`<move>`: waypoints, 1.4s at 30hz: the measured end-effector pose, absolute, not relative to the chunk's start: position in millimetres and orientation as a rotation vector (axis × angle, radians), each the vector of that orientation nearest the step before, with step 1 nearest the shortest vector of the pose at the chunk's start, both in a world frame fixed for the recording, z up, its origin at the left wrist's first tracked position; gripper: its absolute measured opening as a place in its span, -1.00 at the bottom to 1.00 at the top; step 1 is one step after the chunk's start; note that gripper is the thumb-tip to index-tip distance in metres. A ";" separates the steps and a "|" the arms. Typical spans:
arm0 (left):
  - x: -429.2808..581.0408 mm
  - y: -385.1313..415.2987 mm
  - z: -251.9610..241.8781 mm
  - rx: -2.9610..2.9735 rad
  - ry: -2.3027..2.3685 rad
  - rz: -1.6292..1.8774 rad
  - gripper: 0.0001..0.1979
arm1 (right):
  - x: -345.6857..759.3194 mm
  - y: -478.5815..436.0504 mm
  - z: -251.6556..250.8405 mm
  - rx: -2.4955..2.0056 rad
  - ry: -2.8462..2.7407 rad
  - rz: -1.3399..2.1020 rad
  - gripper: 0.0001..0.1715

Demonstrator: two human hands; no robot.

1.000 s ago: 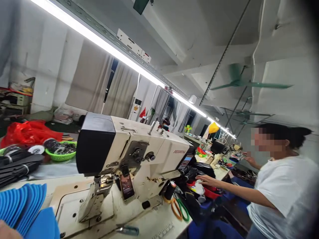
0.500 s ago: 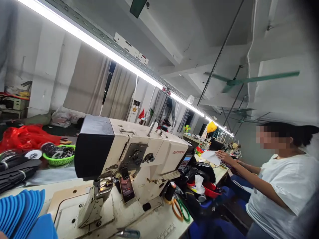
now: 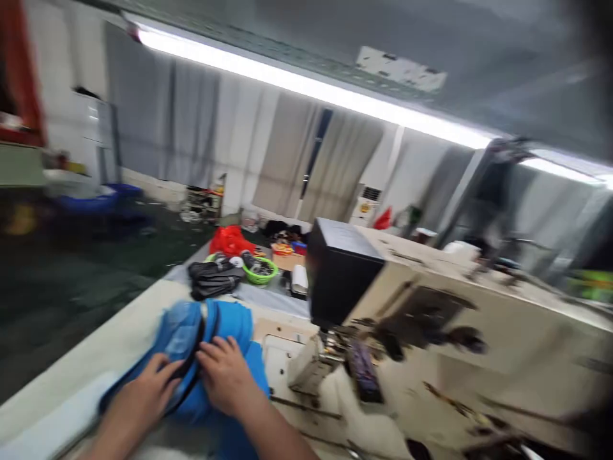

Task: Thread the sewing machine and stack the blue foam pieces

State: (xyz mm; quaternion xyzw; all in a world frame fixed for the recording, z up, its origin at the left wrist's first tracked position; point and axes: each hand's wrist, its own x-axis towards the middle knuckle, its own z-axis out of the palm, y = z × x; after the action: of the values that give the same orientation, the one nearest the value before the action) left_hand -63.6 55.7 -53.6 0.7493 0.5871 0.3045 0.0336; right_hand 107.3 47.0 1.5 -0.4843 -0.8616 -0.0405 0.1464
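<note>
Both my hands press on the blue pieces [image 3: 191, 345], left hand [image 3: 143, 396] and right hand [image 3: 227, 374] fingers flat, probably steadying the stack; sewing machine [image 3: 431, 319] just right, green basket [image 3: 261, 273] beyond.

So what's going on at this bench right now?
A person sits at a sewing table with both hands on a stack of blue fabric pieces. The left hand and the right hand rest on top of the stack, by a dark band around it. To the right stands a cream sewing machine with a black end. Further back lie black pieces, a green basket and a red bag. The picture is blurred.
</note>
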 end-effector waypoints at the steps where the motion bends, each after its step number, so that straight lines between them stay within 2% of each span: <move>1: -73.4 52.7 -50.7 2.307 1.839 0.793 -0.66 | 107.9 51.3 -3.8 -1.352 -2.468 -0.082 -0.56; 7: -69.0 54.6 -24.3 2.222 1.963 0.750 -0.58 | 121.1 79.7 -28.7 -1.209 -2.529 0.038 -0.56; 13: -62.6 83.3 -22.7 2.169 2.021 0.699 -0.65 | 124.3 87.6 -42.1 -1.207 -2.596 0.011 -0.54; 17: -61.2 105.4 -26.1 2.146 2.003 0.688 -0.74 | 121.3 90.0 -43.3 -1.235 -2.601 -0.012 -0.53; 23: -59.4 109.2 -23.1 2.057 1.957 0.774 -0.68 | 107.1 87.3 -32.8 -1.291 -2.550 -0.080 -0.42; 30: -49.9 118.2 -20.1 1.909 1.935 0.848 -0.86 | 101.4 92.8 -35.4 -1.305 -2.567 -0.103 -0.38; 34: -48.3 120.0 -15.2 1.797 1.896 1.043 -0.86 | 104.0 96.9 -38.4 -1.277 -2.667 0.007 -0.30; 39: -75.6 110.2 -0.3 1.527 1.879 1.443 -0.80 | 109.4 95.4 -37.8 -1.266 -2.721 0.089 -0.45; 42: -103.2 103.8 7.9 1.367 1.920 1.636 -0.73 | 111.2 95.7 -39.7 -1.228 -2.716 0.026 -0.40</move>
State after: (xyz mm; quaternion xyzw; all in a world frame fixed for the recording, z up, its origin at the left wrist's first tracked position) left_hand -103.2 103.8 7.9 0.4722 0.6629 0.5650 0.1359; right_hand 111.2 95.7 -39.7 -0.4107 -0.9082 0.0086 0.0802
